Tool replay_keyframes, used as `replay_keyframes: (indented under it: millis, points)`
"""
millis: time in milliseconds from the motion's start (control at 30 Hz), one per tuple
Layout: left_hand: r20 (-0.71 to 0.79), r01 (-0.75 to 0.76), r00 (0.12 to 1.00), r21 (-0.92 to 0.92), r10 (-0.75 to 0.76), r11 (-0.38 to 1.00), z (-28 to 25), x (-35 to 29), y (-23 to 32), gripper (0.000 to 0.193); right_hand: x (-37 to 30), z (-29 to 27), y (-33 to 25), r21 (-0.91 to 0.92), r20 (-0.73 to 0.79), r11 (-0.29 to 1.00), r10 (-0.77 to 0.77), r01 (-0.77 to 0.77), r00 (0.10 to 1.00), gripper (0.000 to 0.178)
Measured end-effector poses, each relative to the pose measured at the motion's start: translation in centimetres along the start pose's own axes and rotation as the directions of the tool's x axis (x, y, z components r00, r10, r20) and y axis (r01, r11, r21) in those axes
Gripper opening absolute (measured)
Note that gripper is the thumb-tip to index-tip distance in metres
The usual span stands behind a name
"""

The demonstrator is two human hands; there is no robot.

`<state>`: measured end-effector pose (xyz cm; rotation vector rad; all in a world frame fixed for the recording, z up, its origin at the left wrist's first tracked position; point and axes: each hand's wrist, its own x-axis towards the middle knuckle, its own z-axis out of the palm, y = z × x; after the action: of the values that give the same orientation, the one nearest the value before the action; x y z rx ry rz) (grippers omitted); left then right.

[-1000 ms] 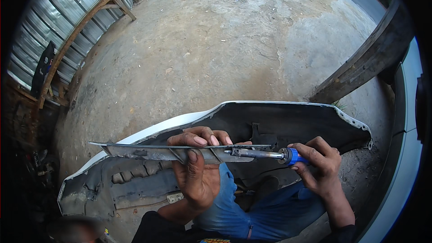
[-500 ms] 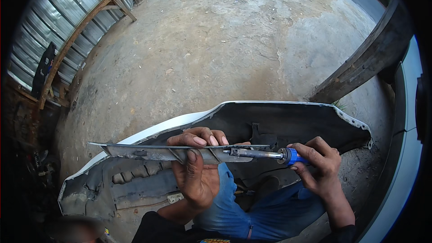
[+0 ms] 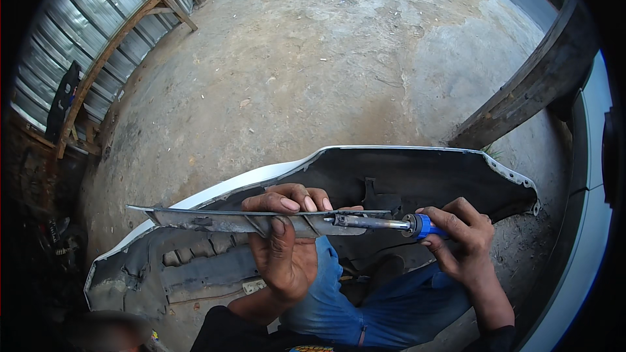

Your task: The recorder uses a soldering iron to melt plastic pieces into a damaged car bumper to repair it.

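My left hand (image 3: 284, 241) grips a long, narrow dark plastic strip (image 3: 228, 223), thumb on the near face and fingers over the top edge. Small ribs cross that face. In my right hand (image 3: 466, 238) is a soldering iron (image 3: 427, 226) with a blue handle, pinched between thumb and fingers. Its metal shaft points left along the strip's right end, and the dark tip lies against or just in front of the face; I cannot tell if it touches. Behind and beneath both hands spreads a large white-edged car bumper (image 3: 287, 169), its dark hollow inside facing me.
A thick wooden post (image 3: 521, 94) rises at the right, beside a pale curved vehicle panel (image 3: 590, 221). Corrugated metal sheeting (image 3: 98, 6) and a wooden bench (image 3: 124, 29) line the left. Rough concrete floor (image 3: 293, 72) stretches beyond the bumper. My legs in blue jeans (image 3: 391, 306) are below.
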<state>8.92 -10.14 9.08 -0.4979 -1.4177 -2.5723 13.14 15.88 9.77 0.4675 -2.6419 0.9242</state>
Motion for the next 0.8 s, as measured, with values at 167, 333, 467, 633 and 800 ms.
replay_keyframes:
  millis: [167,333,467,633,800]
  points:
    - [0.000,0.002,1.000,0.002,-0.002,1.000,-0.04,0.05,0.03,0.025,0.07,0.11,0.03,0.007,-0.006,1.000,0.003,-0.003,1.000,0.047]
    - [0.000,-0.001,1.000,0.001,0.001,1.000,-0.01,0.00,0.04,0.025,0.12,0.18,0.02,0.020,-0.012,1.000,0.004,-0.003,1.000,0.046]
    - [0.017,-0.003,1.000,0.007,0.003,1.000,-0.15,0.03,0.00,0.025,0.12,0.09,0.01,0.010,-0.011,1.000,0.001,-0.001,1.000,0.046]
    - [0.007,-0.003,1.000,0.006,0.003,1.000,-0.05,-0.04,-0.02,0.024,0.08,0.11,-0.03,0.009,-0.009,1.000,0.004,-0.004,1.000,0.046]
    - [0.011,0.001,1.000,0.011,-0.001,1.000,-0.06,-0.01,0.04,0.024,0.02,0.08,0.02,0.010,-0.006,1.000,0.008,-0.008,1.000,0.046]
